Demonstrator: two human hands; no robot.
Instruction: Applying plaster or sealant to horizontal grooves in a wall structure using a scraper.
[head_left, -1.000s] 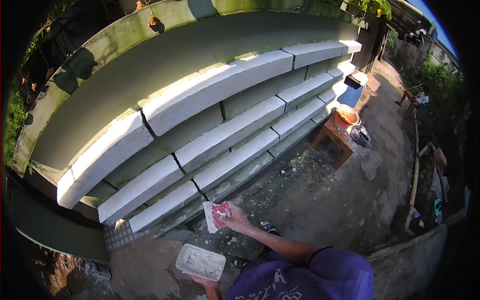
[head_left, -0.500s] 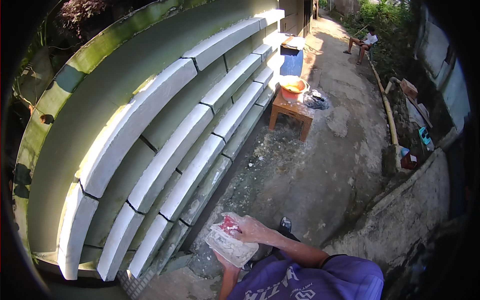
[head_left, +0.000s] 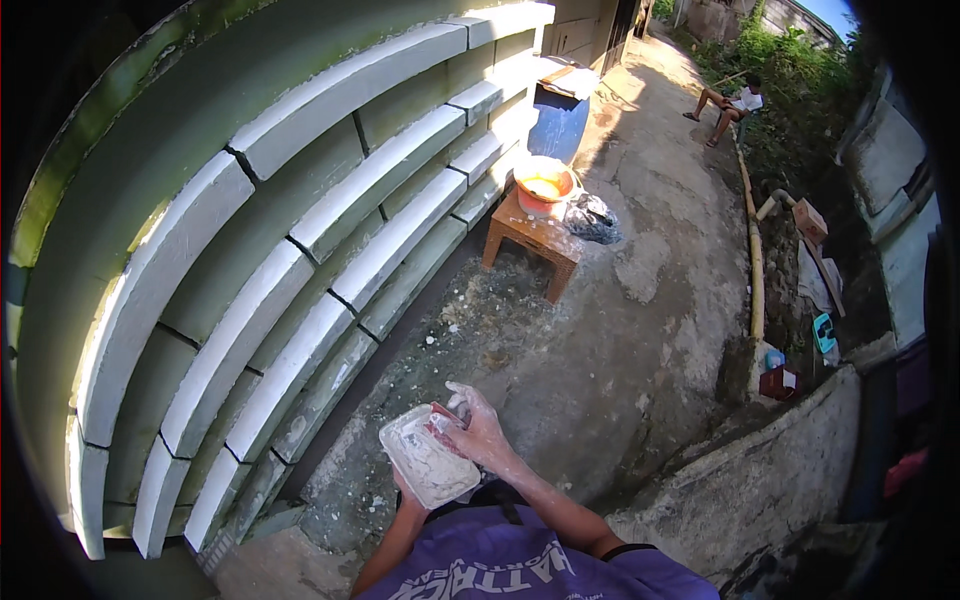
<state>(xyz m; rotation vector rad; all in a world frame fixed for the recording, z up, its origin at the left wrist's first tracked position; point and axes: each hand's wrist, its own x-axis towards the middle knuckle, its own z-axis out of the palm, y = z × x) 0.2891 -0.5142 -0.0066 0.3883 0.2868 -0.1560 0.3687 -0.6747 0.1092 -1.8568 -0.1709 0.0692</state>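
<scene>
A whitish plastic tub (head_left: 408, 425) with pale, powdery-looking paste inside is tilted in front of my body. My left hand (head_left: 408, 494) holds it from below, its fingers mostly hidden behind the tub. My right hand (head_left: 482, 432), smeared with white, is at the tub's far right corner, gripping a small red flat piece (head_left: 437, 418) that looks like a scraper. Part of that piece is covered by my fingers. To the left rises a curved wall with stepped white ledges (head_left: 285, 345), split by dark joints.
A brown stool (head_left: 535, 235) ahead carries an orange basin (head_left: 545, 180) and a black plastic bag (head_left: 592, 218). Behind it stands a blue drum (head_left: 557, 125). A seated person (head_left: 745, 100) is farther along the path. A bamboo pole (head_left: 756, 270) and a low concrete wall (head_left: 740, 470) border the right.
The view has shifted, so the ledges and stool sit farther left. My right hand has drawn back toward the tub's corner, showing more of the paste inside.
</scene>
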